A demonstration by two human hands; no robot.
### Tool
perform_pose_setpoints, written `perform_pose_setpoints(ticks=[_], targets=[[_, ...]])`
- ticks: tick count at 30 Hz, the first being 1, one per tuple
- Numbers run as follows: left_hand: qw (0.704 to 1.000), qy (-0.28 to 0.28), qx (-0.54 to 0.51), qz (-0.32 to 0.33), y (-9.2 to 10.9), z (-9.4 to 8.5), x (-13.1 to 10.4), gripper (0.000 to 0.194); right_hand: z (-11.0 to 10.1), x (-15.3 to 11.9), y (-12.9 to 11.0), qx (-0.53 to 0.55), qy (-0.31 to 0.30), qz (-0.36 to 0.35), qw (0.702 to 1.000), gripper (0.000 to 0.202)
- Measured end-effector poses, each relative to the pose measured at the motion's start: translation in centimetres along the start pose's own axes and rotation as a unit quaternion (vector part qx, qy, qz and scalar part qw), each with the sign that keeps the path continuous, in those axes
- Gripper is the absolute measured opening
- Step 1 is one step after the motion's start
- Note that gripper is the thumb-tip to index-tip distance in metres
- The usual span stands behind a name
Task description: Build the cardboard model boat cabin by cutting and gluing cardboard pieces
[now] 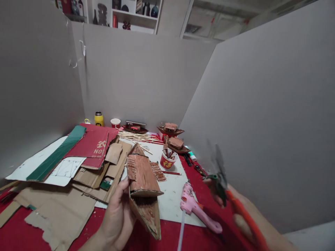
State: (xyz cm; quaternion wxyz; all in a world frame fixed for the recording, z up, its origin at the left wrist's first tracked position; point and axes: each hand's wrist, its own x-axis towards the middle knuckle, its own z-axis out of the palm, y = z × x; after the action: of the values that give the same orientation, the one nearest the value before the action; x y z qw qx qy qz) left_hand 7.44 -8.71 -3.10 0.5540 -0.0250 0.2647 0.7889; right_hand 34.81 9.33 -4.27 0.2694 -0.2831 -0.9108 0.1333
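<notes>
My left hand (pixel 117 212) is closed around the side of a model boat (pixel 143 174), which is held up tilted over the table. The boat is brown cardboard with pointed ends and a curved, reddish-brown cabin roof. My right hand (pixel 238 212), at the right, grips a pair of shears (pixel 235 198) with orange and green on the handles. Their grey blades point upward, apart from the boat, and are smeared by motion. A pink glue gun (pixel 195 207) with a clear glue stick lies between the hands. Just past the boat are a ridged brown strip (pixel 158 171) and a red pencil (pixel 171 173).
Cardboard sheets (pixel 62 212) pile up at the left. A paper cup (pixel 168 159) of brown strips stands on white paper. Behind it lie wooden sticks (pixel 140 136) and other model boats (pixel 170 129). A yellow bottle (pixel 98 119) stands at the back. Grey partitions (pixel 146 73) enclose the red table.
</notes>
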Motion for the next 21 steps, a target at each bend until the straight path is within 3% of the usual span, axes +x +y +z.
perform_pose_setpoints(ticks=[5,8,12,21], targets=[[1.000,-0.013,-0.006,0.013,0.2,-0.1,-0.1,0.028,-0.1,1.9,-5.0,-0.055,0.028,-0.159,0.985,0.043],[1.000,-0.018,-0.007,0.015,0.2,-0.1,-0.2,0.032,-0.4,3.5,-6.7,-0.100,0.026,-0.222,0.970,0.033],[1.000,-0.011,0.014,0.024,0.3,0.0,-0.4,0.039,-0.6,5.2,-7.5,-0.139,0.020,-0.261,0.955,0.037],[0.995,-0.084,0.032,0.034,0.4,0.1,-0.7,0.051,-1.1,7.1,-9.2,-0.173,-0.019,-0.295,0.940,0.042]])
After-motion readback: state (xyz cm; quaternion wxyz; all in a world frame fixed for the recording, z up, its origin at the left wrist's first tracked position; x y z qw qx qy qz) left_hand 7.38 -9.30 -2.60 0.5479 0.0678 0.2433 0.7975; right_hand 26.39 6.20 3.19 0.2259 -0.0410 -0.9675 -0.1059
